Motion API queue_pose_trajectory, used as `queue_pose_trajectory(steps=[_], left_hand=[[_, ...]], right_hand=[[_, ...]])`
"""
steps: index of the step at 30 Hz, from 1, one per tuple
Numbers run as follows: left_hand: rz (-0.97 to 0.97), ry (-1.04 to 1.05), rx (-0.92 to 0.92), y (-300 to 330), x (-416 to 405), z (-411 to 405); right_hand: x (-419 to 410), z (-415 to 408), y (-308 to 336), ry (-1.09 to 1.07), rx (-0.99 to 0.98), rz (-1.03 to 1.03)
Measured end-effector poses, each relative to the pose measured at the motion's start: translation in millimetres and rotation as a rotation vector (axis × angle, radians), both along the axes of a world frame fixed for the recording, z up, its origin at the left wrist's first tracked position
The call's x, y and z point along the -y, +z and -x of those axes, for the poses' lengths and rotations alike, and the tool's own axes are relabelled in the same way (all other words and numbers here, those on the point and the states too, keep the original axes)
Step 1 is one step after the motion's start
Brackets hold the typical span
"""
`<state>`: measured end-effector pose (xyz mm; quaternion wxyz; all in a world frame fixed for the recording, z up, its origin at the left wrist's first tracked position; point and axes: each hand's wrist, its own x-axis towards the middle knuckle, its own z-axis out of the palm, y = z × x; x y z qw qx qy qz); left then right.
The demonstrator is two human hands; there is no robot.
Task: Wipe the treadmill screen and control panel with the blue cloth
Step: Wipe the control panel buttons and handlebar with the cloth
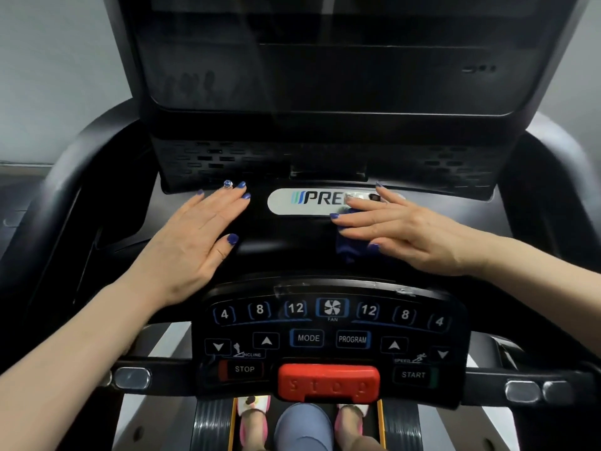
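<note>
The right hand (pixel 406 229) is pressing a crumpled blue cloth (pixel 353 247) flat-fingered against the glossy black console ledge (pixel 286 236), partly covering the silver oval logo plate (pixel 309 201). The left hand (pixel 198 236) is lying flat on the ledge, grip released. The dark rectangular screen (pixel 325 60) appears smudged.

Screen (pixel 325 60) sits at the back, upright over the console deck (pixel 286 242). My left hand (pixel 198 236) lies flat on the deck's left side, my right hand (pixel 403 232) on its right, pressing the cloth (pixel 349 245) down just below the logo plate (pixel 312 201). Control panel (pixel 328 336) is nearest me, stop bar (pixel 328 380) at its front edge.
</note>
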<state>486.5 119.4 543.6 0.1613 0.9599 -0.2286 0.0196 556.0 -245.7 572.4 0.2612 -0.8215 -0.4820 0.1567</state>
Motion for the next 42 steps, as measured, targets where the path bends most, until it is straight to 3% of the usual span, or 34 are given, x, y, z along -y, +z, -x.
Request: queue_pose_trajectory(steps=[4, 9, 14, 20, 24, 27, 32, 38, 42], left_hand=[[-0.035, -0.094, 0.011, 9, 21, -21], [-0.129, -0.21, 0.025, 7, 43, -39], [-0.164, -0.232, 0.053, 3, 44, -42], [-0.179, -0.225, 0.041, -1, 43, -41], [-0.182, -0.23, 0.048, -2, 43, -42], [-0.193, -0.245, 0.056, 0, 43, -43], [-0.235, -0.264, 0.079, 7, 44, -45], [-0.237, -0.33, 0.111, 24, 78, -59], [-0.259, -0.394, 0.119, 24, 113, -67]], right_hand=[[-4, 0, -11, -0.104, 0.069, -0.154], [4, 1, -6, -0.388, 0.123, -0.343], [8, 9, -11, -0.245, 0.099, -0.243], [3, -2, -5, -0.453, 0.215, -0.305], [-17, -4, -14, -0.339, 0.17, -0.121], [1, -3, -15, -0.325, 0.147, -0.13], [20, -1, -14, -0.499, 0.104, -0.129], [26, 14, -21, -0.506, 0.137, -0.106], [61, 18, -31, -0.704, 0.171, -0.186]])
